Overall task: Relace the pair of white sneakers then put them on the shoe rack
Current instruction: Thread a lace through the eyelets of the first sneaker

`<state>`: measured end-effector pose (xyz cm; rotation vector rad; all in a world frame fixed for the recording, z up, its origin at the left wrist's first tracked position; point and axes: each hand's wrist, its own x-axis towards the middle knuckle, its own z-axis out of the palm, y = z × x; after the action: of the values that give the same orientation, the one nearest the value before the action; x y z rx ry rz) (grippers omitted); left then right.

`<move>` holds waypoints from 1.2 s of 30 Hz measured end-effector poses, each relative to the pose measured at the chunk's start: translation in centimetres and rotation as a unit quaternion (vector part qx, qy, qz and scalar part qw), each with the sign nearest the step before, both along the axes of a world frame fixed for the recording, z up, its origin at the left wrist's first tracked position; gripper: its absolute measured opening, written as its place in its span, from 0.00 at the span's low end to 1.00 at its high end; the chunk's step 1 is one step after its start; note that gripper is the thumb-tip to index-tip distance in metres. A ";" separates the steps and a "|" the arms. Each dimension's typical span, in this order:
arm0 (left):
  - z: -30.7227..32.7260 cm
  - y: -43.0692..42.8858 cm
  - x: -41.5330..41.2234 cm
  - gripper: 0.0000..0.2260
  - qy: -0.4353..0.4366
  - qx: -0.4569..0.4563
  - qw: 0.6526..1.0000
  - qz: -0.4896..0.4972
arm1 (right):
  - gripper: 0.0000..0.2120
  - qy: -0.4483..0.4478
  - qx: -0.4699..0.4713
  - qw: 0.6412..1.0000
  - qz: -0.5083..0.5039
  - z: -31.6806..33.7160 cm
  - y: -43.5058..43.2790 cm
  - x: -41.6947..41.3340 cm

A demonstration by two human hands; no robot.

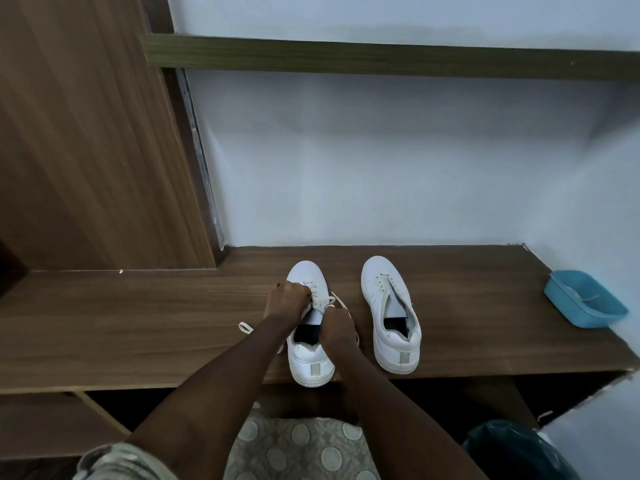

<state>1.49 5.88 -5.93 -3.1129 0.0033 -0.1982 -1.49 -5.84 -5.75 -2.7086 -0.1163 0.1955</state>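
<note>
On the wooden counter [138,323], 2 white sneakers are standing side by side with their toes pointing to the far wall [381,168] and their heels at the near edge. Both hands are working over the left sneaker [306,275]. The left hand [287,301] is lying across its eyelet rows from the left, fingers curled tight and pinching the lace [246,328] at the upper eyelets. The right hand [337,329] is reaching in over the shoe's open mouth, its fingers also curled and gripping a strand of lace that is sticking out just beyond its fingertips on the right side. 1 loose lace end is trailing onto the wood left of the shoe, just beside the left forearm. The right sneaker [381,289] is sitting apart to the right, untouched, with lace showing only in its far eyelets. A blue tub [571,303] is resting at the right end of the counter, well apart from the shoes. A wood panel [86,133] is rising at the left, and a dark plank [381,57] is running across the wall above. Near the viewer, a patterned floor [294,441] is showing between the arms, and a dark bag [512,448] is sitting at the lower right.
</note>
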 end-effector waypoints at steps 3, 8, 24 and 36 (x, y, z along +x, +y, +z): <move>-0.1 0.9 0.4 0.11 0.002 0.004 0.999 -0.031 | 0.13 0.000 0.011 1.000 0.008 -0.3 0.0 0.4; -0.2 1.3 0.6 0.10 0.002 -0.044 0.998 -0.035 | 0.13 0.007 -0.009 1.000 0.019 -0.1 0.1 0.4; -0.7 1.5 -0.3 0.12 -0.033 -0.144 0.989 -0.011 | 0.14 -0.005 -0.018 1.000 0.025 -0.1 0.1 0.8; -0.5 0.5 -1.4 0.11 -0.011 -0.214 0.961 0.177 | 0.15 0.003 -0.014 1.000 0.013 -0.2 0.1 0.6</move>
<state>0.10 6.42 -6.48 -3.4526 -0.6799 -0.2524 -0.93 -5.76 -5.94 -2.7361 -0.1477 0.2154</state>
